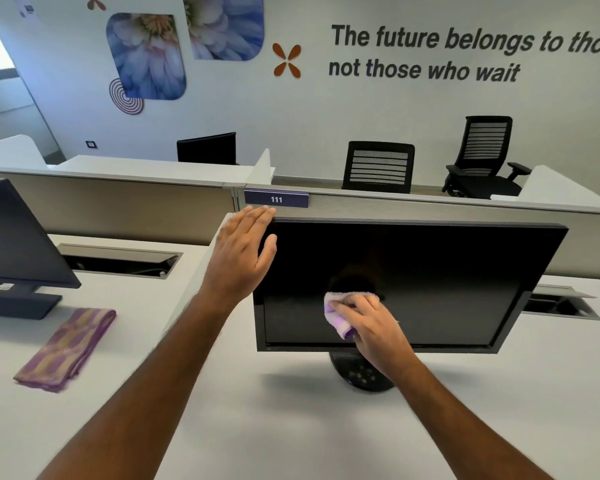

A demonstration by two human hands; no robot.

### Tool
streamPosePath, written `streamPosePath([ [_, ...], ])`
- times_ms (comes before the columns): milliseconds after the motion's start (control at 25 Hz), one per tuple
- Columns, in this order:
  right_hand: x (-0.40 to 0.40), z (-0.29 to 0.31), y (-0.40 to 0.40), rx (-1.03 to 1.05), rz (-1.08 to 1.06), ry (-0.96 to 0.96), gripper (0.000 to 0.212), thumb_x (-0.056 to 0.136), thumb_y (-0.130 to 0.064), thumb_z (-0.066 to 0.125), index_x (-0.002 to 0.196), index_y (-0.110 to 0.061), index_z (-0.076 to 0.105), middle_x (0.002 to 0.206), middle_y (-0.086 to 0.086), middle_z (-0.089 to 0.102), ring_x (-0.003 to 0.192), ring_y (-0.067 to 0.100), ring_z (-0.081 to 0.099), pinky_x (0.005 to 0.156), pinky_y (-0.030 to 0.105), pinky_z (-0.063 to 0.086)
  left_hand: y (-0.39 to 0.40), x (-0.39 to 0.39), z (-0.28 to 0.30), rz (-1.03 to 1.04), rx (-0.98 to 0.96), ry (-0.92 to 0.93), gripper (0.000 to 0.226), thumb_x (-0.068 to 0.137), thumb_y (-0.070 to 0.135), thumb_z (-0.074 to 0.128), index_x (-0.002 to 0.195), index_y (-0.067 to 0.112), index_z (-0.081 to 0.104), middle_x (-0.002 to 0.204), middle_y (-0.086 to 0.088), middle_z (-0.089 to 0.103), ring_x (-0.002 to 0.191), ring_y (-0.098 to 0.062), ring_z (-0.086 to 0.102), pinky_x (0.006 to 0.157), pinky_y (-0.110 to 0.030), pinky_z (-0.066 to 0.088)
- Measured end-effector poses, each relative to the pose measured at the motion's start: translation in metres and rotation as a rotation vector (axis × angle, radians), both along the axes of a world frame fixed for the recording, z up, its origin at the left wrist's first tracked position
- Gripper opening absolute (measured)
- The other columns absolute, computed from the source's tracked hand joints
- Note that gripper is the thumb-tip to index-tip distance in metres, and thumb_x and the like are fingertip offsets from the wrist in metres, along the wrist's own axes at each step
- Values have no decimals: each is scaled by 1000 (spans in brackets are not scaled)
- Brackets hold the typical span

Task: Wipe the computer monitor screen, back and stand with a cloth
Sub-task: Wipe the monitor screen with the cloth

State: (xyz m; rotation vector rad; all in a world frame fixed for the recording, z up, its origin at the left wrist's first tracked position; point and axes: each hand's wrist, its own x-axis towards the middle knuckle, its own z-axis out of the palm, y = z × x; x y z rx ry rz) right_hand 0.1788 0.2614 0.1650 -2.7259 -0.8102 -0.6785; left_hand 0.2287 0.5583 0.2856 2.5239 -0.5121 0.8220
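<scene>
While the right hand (371,323) pressed a bunched pale-purple cloth (336,315) against the lower middle of the dark screen (430,282), the left hand (245,251) steadied the monitor (541,244) at its upper left corner, fingers straight and close together over the top edge, thumb lying on the front bezel. The right hand's fingers were curled over the cloth, clamping it flat to the glass just above the bottom bezel. The monitor stood near the middle of the white desk (291,427), tilted back a little, its round black stand (361,375) partly hidden behind the right wrist.

By my reading, the job was at the screen stage. The wiping hand was low on the panel, which could mean the upper part had been covered, though no clear streaks or dust lines showed where the cloth had passed, so that cannot be told. Faint specks near the lower left of the glass suggested that patch was not yet done. The back of the monitor was out of sight, and neither it nor the stand was being touched by the cloth; both probably remained to be wiped.

A second, folded cloth (66,348) in purple and tan lay on the desk to the left, near another monitor (18,244). A partition with a "111" plate (276,199) ran behind.
</scene>
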Motion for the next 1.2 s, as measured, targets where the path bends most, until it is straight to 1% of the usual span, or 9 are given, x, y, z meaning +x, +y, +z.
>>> streamPosePath([
  [120, 11, 20, 24, 33, 28, -39, 66, 80, -10, 85, 141, -16, 59, 136, 1, 59, 118, 21, 57, 99, 37, 54, 10, -2, -10, -118, -226, 135, 54, 110, 36, 36, 162, 23, 35, 168, 8, 33, 155, -6, 27, 128, -40, 29],
  [280, 9, 3, 44, -82, 88, 21, 65, 87, -14, 79, 146, -22, 53, 142, -2, 52, 124, 19, 51, 106, 34, 49, 8, -7, -16, -201, -393, 196, 58, 109, 32, 35, 165, 22, 26, 172, 11, 22, 157, -2, 18, 128, -28, 20],
  [400, 2, -18, 33, -169, 115, 97, 67, 88, -17, 77, 148, -25, 48, 142, -4, 51, 123, 17, 51, 105, 33, 51, 11, -11, -23, -221, -453, 179, 58, 107, 26, 35, 164, 18, 29, 172, 8, 23, 158, -3, 18, 126, -18, 15],
  [560, 8, -1, 38, -125, 49, 37, 64, 90, -18, 76, 148, -22, 50, 142, -1, 52, 125, 19, 51, 105, 35, 50, 11, -14, -27, -255, -541, 211, 56, 107, 26, 31, 163, 22, 30, 171, 9, 26, 157, 1, 19, 126, -16, 16],
  [720, 15, 10, 77, -64, 47, 10, 70, 82, -16, 85, 145, -18, 53, 139, 3, 55, 120, 23, 55, 101, 36, 53, 10, -15, -29, -244, -578, 229, 54, 108, 36, 26, 161, 34, 25, 170, 17, 24, 156, 4, 19, 128, -23, 17],
  [880, 9, -18, 81, -160, 110, 85, 78, 82, -15, 84, 150, -24, 46, 141, 0, 52, 121, 22, 54, 101, 36, 54, 18, -15, -29, -256, -599, 250, 60, 105, 45, 24, 162, 27, 29, 170, 12, 27, 155, 5, 20, 128, -28, 19],
  [1000, 6, -16, 71, -146, 76, 96, 75, 83, -15, 84, 149, -24, 48, 141, 1, 53, 121, 23, 55, 100, 38, 55, 17, -14, -24, -285, -569, 279, 60, 105, 47, 23, 162, 30, 27, 171, 10, 27, 155, 4, 20, 129, -32, 19],
  [1120, 12, 3, 87, -100, 44, 58, 72, 84, -16, 84, 148, -19, 51, 143, 3, 53, 119, 24, 55, 100, 38, 54, 20, -11, -24, -305, -573, 283, 59, 107, 43, 24, 163, 28, 28, 171, 9, 28, 157, -2, 22, 131, -42, 20],
  [1200, 18, 11, 105, -113, 63, 39, 71, 86, -17, 81, 150, -18, 50, 145, 3, 50, 118, 24, 53, 100, 37, 51, 25, -8, -26, -318, -588, 321, 60, 107, 48, 25, 164, 30, 28, 170, 11, 28, 157, -6, 24, 129, -51, 25],
])
